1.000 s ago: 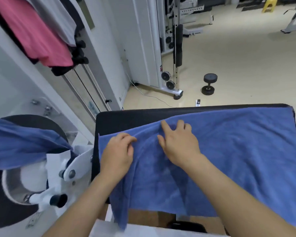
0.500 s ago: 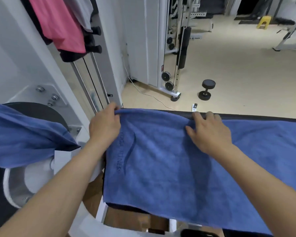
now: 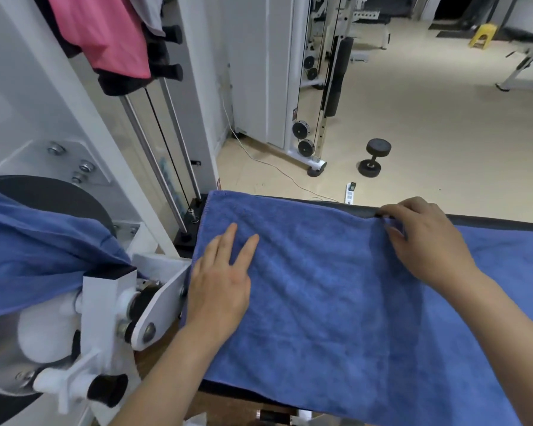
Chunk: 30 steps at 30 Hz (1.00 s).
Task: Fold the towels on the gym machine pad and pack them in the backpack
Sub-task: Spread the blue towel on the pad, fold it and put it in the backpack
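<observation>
We observe a blue towel (image 3: 336, 287) spread over the black pad (image 3: 490, 223). Our left hand (image 3: 219, 290) lies flat on it; our right hand (image 3: 425, 241) grips its far edge.

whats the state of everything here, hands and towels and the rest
towel, spread on the pad
pad, mostly covered
left hand, flat, fingers straight, pressing the towel
right hand, fingers curled, pinching the towel's far edge
second towel, unfolded, draped over the machine
dumbbell, lying on the floor
pink garment, hanging
</observation>
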Available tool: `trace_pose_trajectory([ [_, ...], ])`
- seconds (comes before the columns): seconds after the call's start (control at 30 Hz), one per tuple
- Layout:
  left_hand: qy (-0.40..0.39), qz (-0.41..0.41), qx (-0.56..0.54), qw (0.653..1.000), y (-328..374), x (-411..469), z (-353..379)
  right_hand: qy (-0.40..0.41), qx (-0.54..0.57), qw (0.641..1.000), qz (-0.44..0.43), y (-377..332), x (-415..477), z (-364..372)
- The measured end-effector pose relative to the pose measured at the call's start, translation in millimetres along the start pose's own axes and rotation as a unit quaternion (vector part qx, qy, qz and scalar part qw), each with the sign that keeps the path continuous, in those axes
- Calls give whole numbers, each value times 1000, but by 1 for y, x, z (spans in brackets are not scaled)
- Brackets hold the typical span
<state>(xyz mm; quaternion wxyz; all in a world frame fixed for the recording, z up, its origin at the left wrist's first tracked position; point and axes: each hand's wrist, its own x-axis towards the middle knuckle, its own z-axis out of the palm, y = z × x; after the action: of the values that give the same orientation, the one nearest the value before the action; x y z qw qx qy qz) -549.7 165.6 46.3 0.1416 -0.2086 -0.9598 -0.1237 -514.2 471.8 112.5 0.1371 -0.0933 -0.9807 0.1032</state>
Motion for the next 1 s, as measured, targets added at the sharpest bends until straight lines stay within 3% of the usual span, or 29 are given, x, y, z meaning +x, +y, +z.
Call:
trace_pose_trajectory([
  [0.1, -20, 7, 29, 999, 2, 4, -6, -10, -14, 999, 30, 21, 1, -11],
  [0.23, -66, 5, 76, 995, 2, 5, -11, -48, -57, 997, -3, 25, 11, -9],
  [0.37, -100, -17, 107, 989, 0, 1, -20, 14, -60, 998, -34, 27, 27, -6],
  [0.5, -69, -55, 114, 990, -1, 14, -30, 24, -61, 997, -46, 23, 31, 4],
  [0.57, -53, -34, 91, 994, -1, 26, -31, 38, -53, 997, -51, 25, 21, 5],
  [0.63, -96, -1, 96, 991, 2, 34, -27, 68, -57, 995, -42, 32, 5, -2],
  [0.73, -142, 1, 122, 982, 11, 37, -21, 41, -18, 998, 34, 53, -29, -19],
  [0.87, -138, -37, 129, 981, 62, 40, -29, -24, 164, 968, 189, 84, -98, -47],
  [1.0, -71, 152, 59, 984, 134, 26, -14, -7, 219, 934, 282, 97, -160, -50],
])
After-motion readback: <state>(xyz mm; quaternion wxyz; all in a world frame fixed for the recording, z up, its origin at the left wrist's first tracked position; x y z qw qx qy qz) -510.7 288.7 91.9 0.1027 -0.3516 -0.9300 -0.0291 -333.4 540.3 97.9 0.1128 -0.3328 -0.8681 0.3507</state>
